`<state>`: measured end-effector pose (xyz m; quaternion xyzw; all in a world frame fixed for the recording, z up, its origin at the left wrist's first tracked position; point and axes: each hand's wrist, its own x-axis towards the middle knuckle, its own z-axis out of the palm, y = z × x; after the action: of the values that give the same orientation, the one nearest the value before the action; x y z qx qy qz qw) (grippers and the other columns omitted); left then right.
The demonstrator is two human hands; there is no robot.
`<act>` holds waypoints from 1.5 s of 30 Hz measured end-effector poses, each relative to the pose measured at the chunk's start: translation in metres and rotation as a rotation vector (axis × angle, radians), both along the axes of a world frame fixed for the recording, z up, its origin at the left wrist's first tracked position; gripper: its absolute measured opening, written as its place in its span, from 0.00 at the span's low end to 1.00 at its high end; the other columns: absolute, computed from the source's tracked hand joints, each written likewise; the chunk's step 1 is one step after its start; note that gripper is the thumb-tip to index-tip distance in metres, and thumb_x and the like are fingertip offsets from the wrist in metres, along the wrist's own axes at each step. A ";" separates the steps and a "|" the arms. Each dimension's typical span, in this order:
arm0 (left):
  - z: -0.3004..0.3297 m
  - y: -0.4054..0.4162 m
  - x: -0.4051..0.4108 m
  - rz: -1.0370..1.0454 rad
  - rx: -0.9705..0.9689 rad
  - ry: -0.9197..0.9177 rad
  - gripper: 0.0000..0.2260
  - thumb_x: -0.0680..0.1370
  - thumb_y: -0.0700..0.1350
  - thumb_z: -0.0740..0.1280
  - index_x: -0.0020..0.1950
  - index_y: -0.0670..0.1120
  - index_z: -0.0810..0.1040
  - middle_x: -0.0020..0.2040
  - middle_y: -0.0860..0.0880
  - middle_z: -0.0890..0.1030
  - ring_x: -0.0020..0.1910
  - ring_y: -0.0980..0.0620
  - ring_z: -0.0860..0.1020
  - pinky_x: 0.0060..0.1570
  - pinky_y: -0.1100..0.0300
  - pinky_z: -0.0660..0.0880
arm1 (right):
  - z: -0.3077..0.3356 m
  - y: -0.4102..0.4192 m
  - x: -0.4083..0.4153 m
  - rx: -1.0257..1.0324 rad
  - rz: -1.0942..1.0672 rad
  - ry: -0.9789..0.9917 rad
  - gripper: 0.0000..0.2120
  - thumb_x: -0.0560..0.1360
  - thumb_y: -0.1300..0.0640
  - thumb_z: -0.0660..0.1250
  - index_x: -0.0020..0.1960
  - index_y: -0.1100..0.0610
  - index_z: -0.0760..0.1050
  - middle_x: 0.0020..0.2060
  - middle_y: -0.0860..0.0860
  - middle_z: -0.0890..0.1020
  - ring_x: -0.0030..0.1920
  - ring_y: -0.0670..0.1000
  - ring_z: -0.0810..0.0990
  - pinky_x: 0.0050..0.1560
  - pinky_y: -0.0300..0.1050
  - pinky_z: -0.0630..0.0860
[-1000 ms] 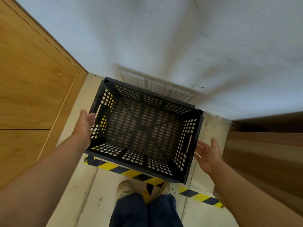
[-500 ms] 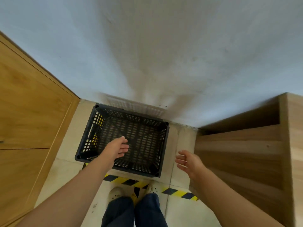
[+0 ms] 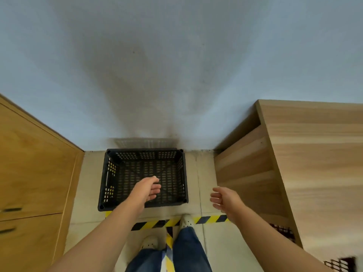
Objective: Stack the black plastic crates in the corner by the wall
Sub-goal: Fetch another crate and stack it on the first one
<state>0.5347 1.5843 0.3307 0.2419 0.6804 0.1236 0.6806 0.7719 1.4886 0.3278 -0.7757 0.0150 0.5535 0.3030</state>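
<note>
A black perforated plastic crate sits upright and empty on the tiled floor, its far side against the pale wall. My left hand hovers well above the crate's near half, fingers loosely apart, holding nothing. My right hand hangs in the air to the right of the crate, also empty with fingers spread. Part of another black mesh crate peeks out behind my right forearm at the lower right.
A wooden cabinet with dark handles closes off the left side. A light wooden counter stands on the right. Yellow-black hazard tape crosses the floor at my feet. My shoes and jeans are just behind the tape.
Both hands have let go of the crate's sides and drawn back. My view has risen, so the crate now looks smaller and farther below, squared against the wall.
</note>
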 end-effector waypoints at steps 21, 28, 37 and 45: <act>0.089 -0.140 0.053 -0.527 0.043 -0.074 0.08 0.79 0.44 0.63 0.49 0.40 0.78 0.42 0.44 0.80 0.41 0.50 0.77 0.42 0.59 0.74 | 0.125 -0.253 -0.017 0.201 -0.662 -0.091 0.08 0.79 0.58 0.61 0.53 0.62 0.74 0.43 0.57 0.78 0.43 0.54 0.78 0.44 0.47 0.76; 0.096 -0.237 0.122 -0.721 0.068 -0.114 0.09 0.79 0.46 0.63 0.50 0.41 0.78 0.46 0.46 0.81 0.43 0.51 0.78 0.45 0.58 0.74 | 0.133 -0.387 0.007 0.239 -0.879 -0.090 0.08 0.79 0.58 0.60 0.55 0.61 0.73 0.42 0.56 0.78 0.42 0.53 0.78 0.44 0.46 0.75; 0.106 -0.438 0.227 -0.778 -0.013 -0.278 0.13 0.81 0.47 0.56 0.55 0.39 0.73 0.46 0.44 0.78 0.42 0.50 0.75 0.40 0.60 0.72 | 0.134 -0.610 0.057 0.265 -1.122 -0.120 0.07 0.79 0.61 0.59 0.45 0.60 0.75 0.39 0.56 0.78 0.39 0.53 0.77 0.39 0.45 0.74; 0.113 -0.542 0.286 -0.810 -0.013 -0.286 0.13 0.82 0.48 0.55 0.46 0.42 0.75 0.45 0.44 0.79 0.41 0.50 0.76 0.41 0.59 0.72 | 0.147 -0.743 0.105 0.277 -1.213 -0.184 0.07 0.79 0.60 0.60 0.45 0.60 0.74 0.41 0.57 0.78 0.40 0.54 0.78 0.40 0.45 0.75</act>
<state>0.8202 1.0420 0.4436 0.4657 0.4299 -0.1258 0.7632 0.8764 0.7459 0.4749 -0.6273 0.3543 0.2109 0.6607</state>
